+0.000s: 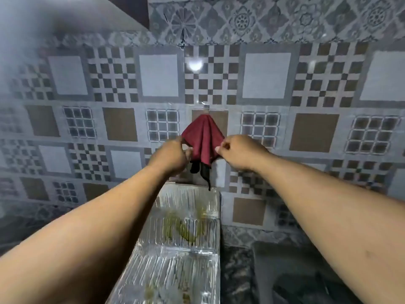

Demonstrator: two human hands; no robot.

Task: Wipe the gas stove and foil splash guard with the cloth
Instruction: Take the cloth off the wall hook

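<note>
A dark red cloth (202, 140) hangs from a hook (205, 109) on the tiled wall, spread out like a tent, with a black piece dangling below it. My left hand (169, 155) pinches the cloth's left edge. My right hand (237, 151) pinches its right edge. Below the cloth stands the ribbed foil splash guard (186, 244), with greenish-yellow stains on its middle panel. The gas stove is hidden from view.
The patterned tile wall (266, 75) fills the background. A dark speckled counter (236, 279) lies at the lower right, with a dark grey object (291, 266) resting on it. A shelf edge (122, 12) juts out at the upper left.
</note>
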